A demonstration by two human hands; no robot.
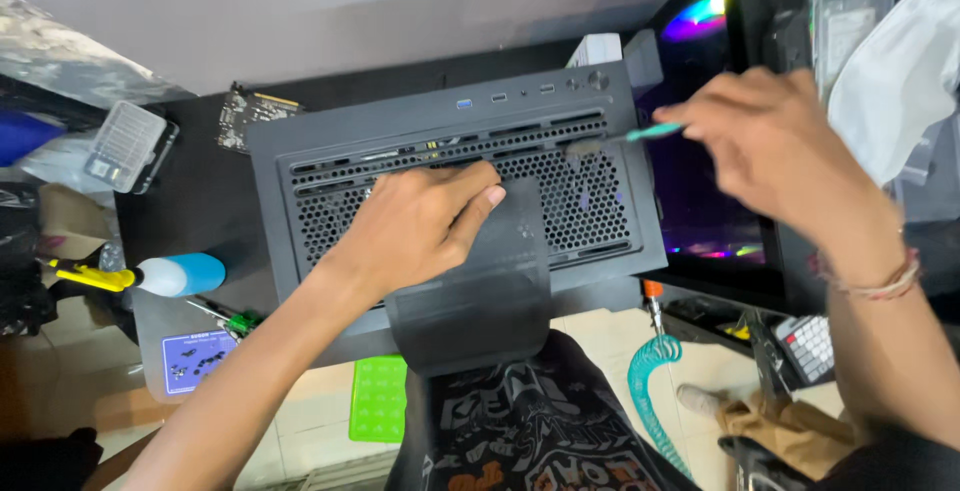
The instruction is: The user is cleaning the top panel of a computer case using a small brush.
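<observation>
Closest to the camera is the person's lap in dark printed cloth. A flat green plastic mat lies on the tiled floor to its left, and a curly teal hose hangs to its right.

A thin, bendy black mesh filter sheet hangs down from the top of the big black metal computer case toward the lap. The case lies on the dark surface, and its top panel has rows of small holes and long slots.

The left hand lies flat on the holed panel, pressing on the top end of the filter sheet. Its fingers are stretched out and close together, and they grip nothing.

The right hand is over the right edge of the case. Its fingers are pinched shut on a thin brush with a teal handle. The blurry brush tip is at a long slot near the back of the panel.

To the left, a white and blue bottle with a yellow nozzle lies on the surface, with a small green-handled screwdriver just beside it. Farther back on the left sit a clear plastic box and a green circuit board.

On the right stands another computer with glowing coloured lights behind its glass
</observation>
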